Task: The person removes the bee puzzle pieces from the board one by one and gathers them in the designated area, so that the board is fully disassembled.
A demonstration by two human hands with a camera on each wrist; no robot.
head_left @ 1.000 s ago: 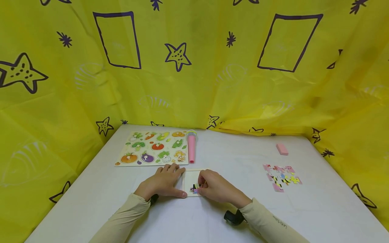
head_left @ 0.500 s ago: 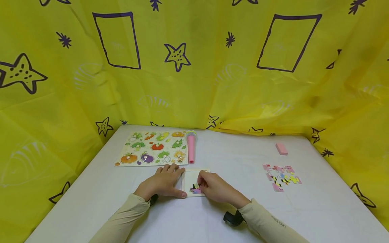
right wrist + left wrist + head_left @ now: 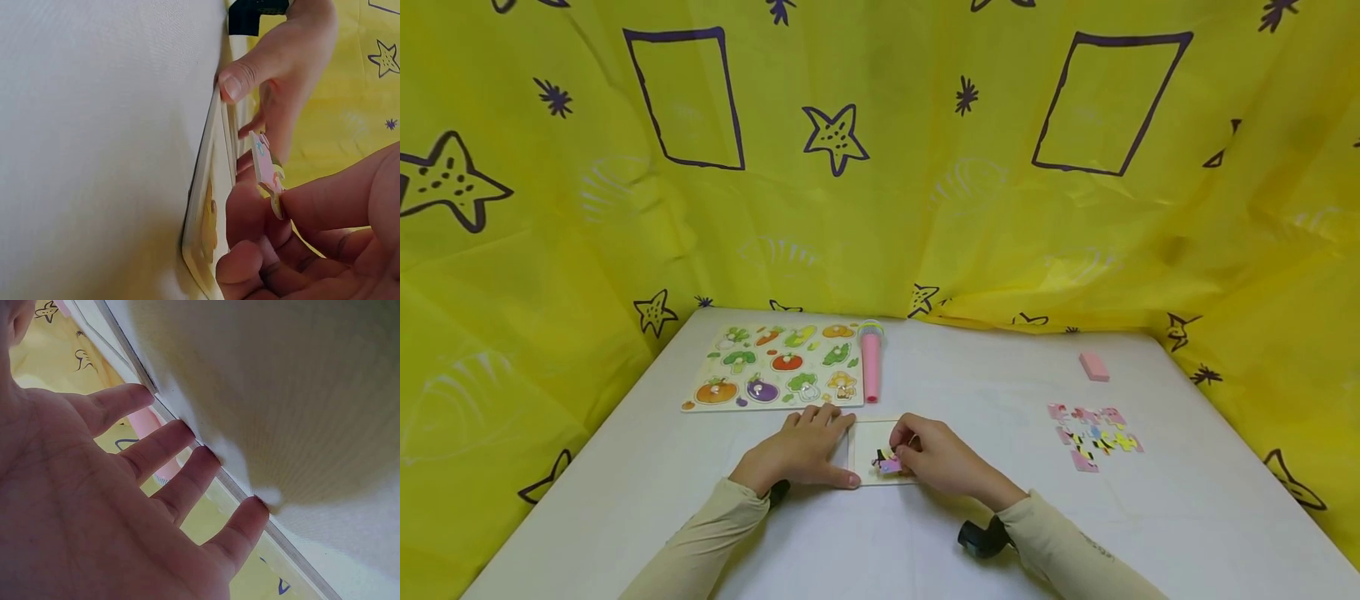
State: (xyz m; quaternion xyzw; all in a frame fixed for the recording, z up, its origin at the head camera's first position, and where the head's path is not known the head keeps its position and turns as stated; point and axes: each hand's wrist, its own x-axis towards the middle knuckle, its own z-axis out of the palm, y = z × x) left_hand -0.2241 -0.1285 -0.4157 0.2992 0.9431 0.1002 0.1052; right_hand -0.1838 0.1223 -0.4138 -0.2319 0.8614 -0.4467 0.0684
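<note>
My right hand point(image 3: 943, 458) pinches a small pink-and-yellow jigsaw piece point(image 3: 889, 465) between thumb and fingers. In the right wrist view, that piece point(image 3: 264, 165) is tilted and held clear of the shallow, pale puzzle tray point(image 3: 867, 435). A yellowish patch point(image 3: 210, 228) shows low inside the tray there; I cannot tell what it is. Along the tray's left side rests my left hand point(image 3: 805, 450), fingers spread and thumb at the near corner. In the left wrist view, the fingertips point(image 3: 251, 519) of this hand touch the tray's edge.
Behind my left hand lies a board of vegetable pictures with knobs point(image 3: 758, 354), a pink toy microphone point(image 3: 871, 367) along its right side. To the right, several jigsaw pieces point(image 3: 1126, 442) lie grouped, with a pink block point(image 3: 1093, 367) beyond. Yellow patterned curtains point(image 3: 910, 233) surround the table.
My right hand has lifted and tilted the jigsaw piece, which earlier lay lower in the tray, and shifted slightly right. The left hand keeps its place on the tray.
</note>
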